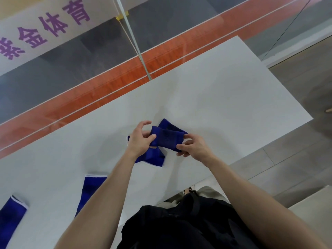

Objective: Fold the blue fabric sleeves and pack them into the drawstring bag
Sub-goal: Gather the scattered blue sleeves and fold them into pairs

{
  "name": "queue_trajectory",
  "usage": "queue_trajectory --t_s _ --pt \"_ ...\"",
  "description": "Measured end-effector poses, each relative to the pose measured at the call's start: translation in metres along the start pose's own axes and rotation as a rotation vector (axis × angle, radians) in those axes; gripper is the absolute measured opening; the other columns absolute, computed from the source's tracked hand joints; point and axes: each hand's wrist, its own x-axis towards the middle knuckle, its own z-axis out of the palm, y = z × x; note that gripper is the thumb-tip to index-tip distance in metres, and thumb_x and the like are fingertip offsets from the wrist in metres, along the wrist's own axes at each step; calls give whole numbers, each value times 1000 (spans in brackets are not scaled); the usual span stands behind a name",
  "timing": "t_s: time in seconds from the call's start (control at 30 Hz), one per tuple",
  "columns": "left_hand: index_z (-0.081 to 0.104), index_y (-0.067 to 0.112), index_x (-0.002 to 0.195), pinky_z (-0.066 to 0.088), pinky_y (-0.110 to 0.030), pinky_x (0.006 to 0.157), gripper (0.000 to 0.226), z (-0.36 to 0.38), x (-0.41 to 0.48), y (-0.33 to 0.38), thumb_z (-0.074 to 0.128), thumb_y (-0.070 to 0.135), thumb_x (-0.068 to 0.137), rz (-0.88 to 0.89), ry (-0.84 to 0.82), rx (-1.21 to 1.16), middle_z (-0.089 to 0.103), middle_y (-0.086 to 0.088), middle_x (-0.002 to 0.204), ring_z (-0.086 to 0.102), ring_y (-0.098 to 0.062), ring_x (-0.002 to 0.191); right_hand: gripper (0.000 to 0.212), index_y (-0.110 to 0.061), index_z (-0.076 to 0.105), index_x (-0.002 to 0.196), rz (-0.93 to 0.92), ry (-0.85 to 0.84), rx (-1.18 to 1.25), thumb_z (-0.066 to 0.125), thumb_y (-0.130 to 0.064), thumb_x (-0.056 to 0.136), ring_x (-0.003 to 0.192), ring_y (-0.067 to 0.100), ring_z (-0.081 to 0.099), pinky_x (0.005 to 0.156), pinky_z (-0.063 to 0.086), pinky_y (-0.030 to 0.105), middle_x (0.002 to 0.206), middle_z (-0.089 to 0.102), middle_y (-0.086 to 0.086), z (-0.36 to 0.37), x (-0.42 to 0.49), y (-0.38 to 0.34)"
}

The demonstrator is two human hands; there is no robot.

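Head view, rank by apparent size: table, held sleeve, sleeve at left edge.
1. table
2. held sleeve and sleeve at left edge: look alike; the edge one is cropped and nearer the camera, so unranked.

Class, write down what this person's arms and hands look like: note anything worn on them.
The left hand and right hand wear no gloves, and no rings, watch or bands show. The left forearm and right forearm are uncovered, no sleeve in view. A black garment covers the torso.

A white table [233,90] stands beside a glass wall [100,72] (purple lettering [45,31] across its band).
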Motion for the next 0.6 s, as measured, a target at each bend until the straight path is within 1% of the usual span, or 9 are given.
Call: queue_trajectory --t_s 0.07,0.13,0.23,0.27,0.33,0.4,0.47,0.53,0.6 --pt "62 22 142 70 -46 83 43 0 4 0 77 14 103 -22 17 63 87 0 106 84 -18 95 38 -10 67 129 17 -13 -8 80 -8 94 85 30 85 86 65 50 97 85 12 -2 0 4" --pt "73 18 131 69 -44 87 31 -2 6 0 80 18 100 -38 9 137 87 2 104 84 -16 94 33 -10 68 124 44 -26 -12 81 -8 94 85 29 85 90 65 52 96 85 11 -3 -1 7" --pt "80 18 115 70 -46 83 18 -2 11 -2 83 21 97 -63 -33 222 86 -2 99 84 -21 95 35 -12 69 123 100 -74 -52 83 -8 91 87 28 85 91 66 50 96 86 10 -2 -1 13" --pt "79 18 111 71 -45 79 14 -1 11 -2 82 19 97 -67 -46 228 86 -3 97 84 -23 95 37 -12 69 124 110 -92 -61 84 -7 91 87 29 85 90 67 49 98 86 11 -1 0 16" --pt "77 23 106 69 -32 78 10 1 10 -3 81 17 99 -46 -41 307 85 1 94 83 -17 92 38 -14 70 126 117 -103 -75 84 -8 91 87 30 85 88 67 47 102 85 12 3 2 21" --pt "77 23 112 65 -24 79 13 1 12 -5 77 16 101 -28 -49 375 84 3 96 80 -11 90 30 -16 70 127 115 -75 -95 78 -14 98 85 27 85 81 68 41 103 85 9 7 2 24" --pt "75 18 118 63 -17 70 18 1 12 -3 73 10 102 -43 -84 385 83 -1 100 79 -11 88 24 -17 70 129 114 -45 -113 70 -22 105 85 24 85 71 65 31 103 84 6 9 3 24" --pt "74 15 119 66 -22 68 19 0 15 -4 71 7 102 -56 -105 380 84 -4 101 81 -17 90 23 -16 71 129 121 -35 -134 67 -24 108 88 25 84 67 61 27 101 85 5 10 5 24" --pt "74 14 119 67 -24 66 19 0 18 -4 70 7 102 -73 -111 369 84 -5 103 82 -17 88 22 -15 72 127 120 -31 -156 66 -24 108 86 23 84 66 61 26 98 85 5 9 7 23"
